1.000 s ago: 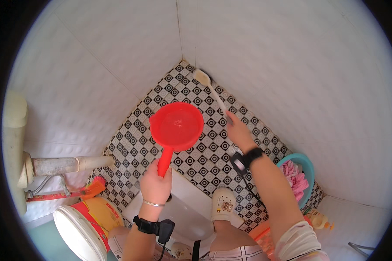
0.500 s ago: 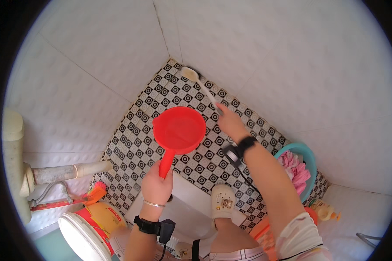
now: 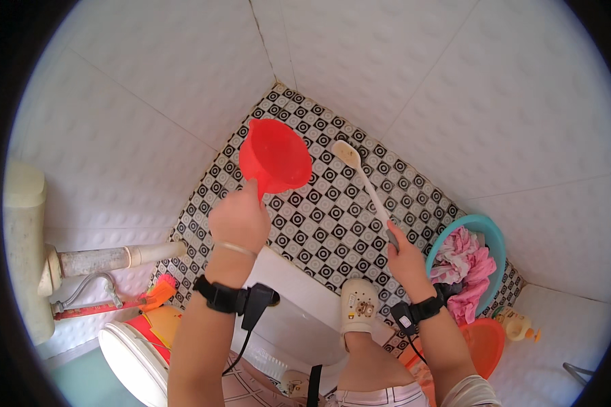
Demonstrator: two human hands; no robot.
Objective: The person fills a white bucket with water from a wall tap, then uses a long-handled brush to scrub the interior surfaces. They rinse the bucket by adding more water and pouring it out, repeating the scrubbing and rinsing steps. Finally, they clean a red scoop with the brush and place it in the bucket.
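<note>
A red water dipper (image 3: 275, 156) is held over the floor by its handle, its bowl tilted away toward the far left corner. My left hand (image 3: 240, 217) is closed round that handle. On the right, my right hand (image 3: 407, 258) grips the grey end of a long-handled scrub brush (image 3: 371, 190). The brush's pale head (image 3: 347, 154) is at the black-and-white patterned floor tiles (image 3: 319, 203), near the right wall; its bristles are hidden beneath. Whether the dipper holds water I cannot tell.
A teal basin (image 3: 500, 258) with pink cloth (image 3: 470, 271) stands at the right wall. Close by are an orange basin (image 3: 485, 346) and a pump bottle (image 3: 516, 325). At left are pipes (image 3: 115, 261), an orange brush (image 3: 159, 293) and a white-lidded bucket (image 3: 132, 363). A white squat toilet (image 3: 292, 298) lies below my hands.
My left hand has pushed the dipper farther away and tipped its bowl. My right hand has drawn the brush back from the far corner, toward me and to the right.
</note>
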